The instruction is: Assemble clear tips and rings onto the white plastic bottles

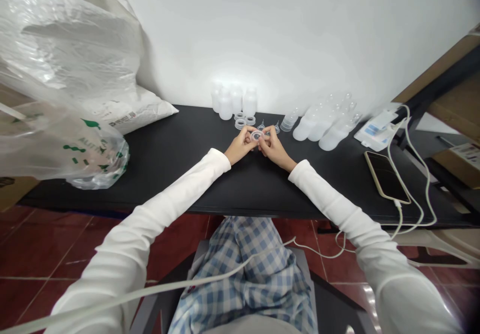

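Between the fingertips of my left hand and my right hand is a clear bottle collar ring; both hands are closed on it, above the black table. Just behind my fingers lie several loose collar rings and clear nipples. Farther back, several frosted bottles without tops stand against the wall. To the right of my hands, a stack of clear caps leans over, and several bottles fitted with nipples are grouped beside it.
On the left, a large white plastic sack and a clear bag with green print cover the table. To the right are a white box, a phone and charging cables. A white cable crosses over my lap.
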Available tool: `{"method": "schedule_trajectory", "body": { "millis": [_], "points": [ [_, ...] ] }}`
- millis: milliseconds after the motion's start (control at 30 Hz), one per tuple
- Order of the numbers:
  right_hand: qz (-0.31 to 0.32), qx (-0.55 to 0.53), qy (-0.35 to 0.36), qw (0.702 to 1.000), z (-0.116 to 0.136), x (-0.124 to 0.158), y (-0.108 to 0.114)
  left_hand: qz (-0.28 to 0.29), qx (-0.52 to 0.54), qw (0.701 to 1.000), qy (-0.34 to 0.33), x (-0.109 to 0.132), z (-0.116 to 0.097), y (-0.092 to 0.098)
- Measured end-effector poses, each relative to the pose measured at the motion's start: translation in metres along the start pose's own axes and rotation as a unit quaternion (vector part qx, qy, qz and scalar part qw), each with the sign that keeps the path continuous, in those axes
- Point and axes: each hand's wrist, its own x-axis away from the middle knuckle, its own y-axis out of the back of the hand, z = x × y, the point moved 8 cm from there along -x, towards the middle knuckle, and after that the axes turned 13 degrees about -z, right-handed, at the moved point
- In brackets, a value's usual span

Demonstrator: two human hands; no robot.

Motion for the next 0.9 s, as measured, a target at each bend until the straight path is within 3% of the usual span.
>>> {"method": "schedule_trajectory", "body": {
  "millis": [233, 500, 700, 900],
  "points": [
    [-0.010, 0.033, 0.011, 0.999, 0.002, 0.000, 0.000, -0.022, -0.032, 0.999, -0.004, 0.002, -0.005, 0.002],
    [0.009, 0.002, -0.019, 1.000, -0.003, -0.001, -0.001, -0.030, -0.038, 0.999, 0.007, 0.006, -0.014, 0.003],
    [0.015, -0.002, -0.033, 0.999, -0.001, 0.001, -0.003, -0.019, -0.013, 1.000, 0.014, 0.004, -0.010, 0.000],
    [-0.003, 0.012, -0.003, 1.000, 0.001, 0.001, -0.002, -0.008, 0.006, 1.000, 0.021, 0.002, -0.002, -0.003]
  ]
}}
